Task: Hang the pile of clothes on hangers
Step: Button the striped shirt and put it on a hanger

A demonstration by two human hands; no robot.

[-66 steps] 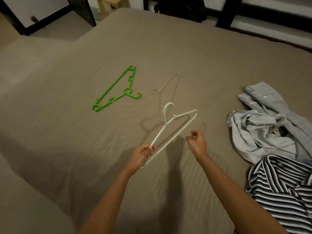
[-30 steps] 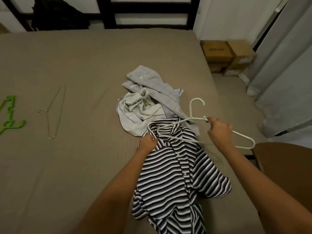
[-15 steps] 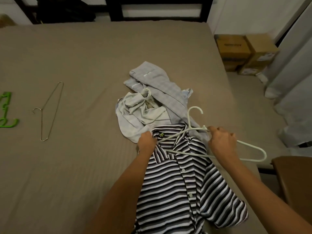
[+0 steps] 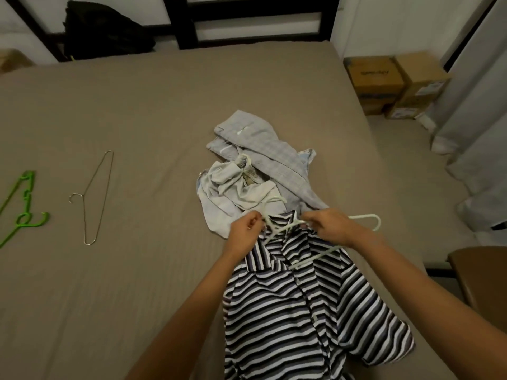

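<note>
Striped shirt (image 4: 288, 311) lies spread on the bed (image 4: 137, 119). At the shirt's collar, the left hand (image 4: 245, 229) pinches collar cloth with curled fingers. The right hand (image 4: 332, 226) is clenched round the white hanger (image 4: 285, 229), which is tilted over the collar, one end jutting right of the shirt. Grey clothes pile (image 4: 255, 171) touches the shirt's far side. Wire hanger (image 4: 93, 198) and green hanger (image 4: 22, 212) lie well left of the shirt.

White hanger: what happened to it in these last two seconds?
The white hanger passed from the left hand to the right hand and came across the bed to the striped shirt; it now lies tilted across the collar. The left hand took hold of the collar. The green hanger, wire hanger and grey clothes stayed put.
</note>
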